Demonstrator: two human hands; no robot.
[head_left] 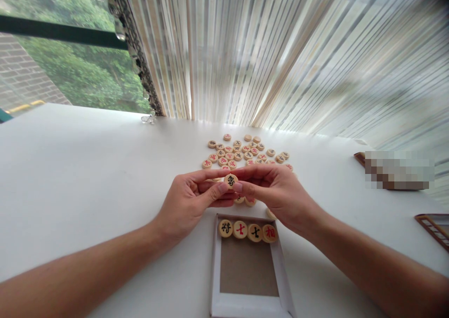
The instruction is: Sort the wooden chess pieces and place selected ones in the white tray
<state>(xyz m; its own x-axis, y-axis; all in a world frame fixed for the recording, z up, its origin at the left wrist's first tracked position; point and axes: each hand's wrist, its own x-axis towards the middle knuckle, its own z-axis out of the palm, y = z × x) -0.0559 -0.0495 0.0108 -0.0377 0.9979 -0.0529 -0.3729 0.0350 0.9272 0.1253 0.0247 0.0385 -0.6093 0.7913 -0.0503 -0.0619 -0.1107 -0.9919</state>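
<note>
Between the fingertips of my left hand [196, 194] and my right hand [270, 187] is a round wooden Chinese chess piece [230, 181] with a black character, its face turned toward me. Both hands pinch it from either side, above the table. Just below them lies a shallow white cardboard box [216, 262] with a brown bottom. Along its far end sit a row of pieces: a black-lettered piece [226, 228], a red one [240, 229], another black one [255, 233] and a red one [270, 234]. My hands partly hide several pieces behind them.
Many loose chess pieces [237, 155] with red and black characters are spread beyond my hands on the white table [87, 168]. At the right are a brown-edged object [403, 185], partly blurred out, and a brown frame [433, 229]. A striped curtain [224, 51] hangs behind.
</note>
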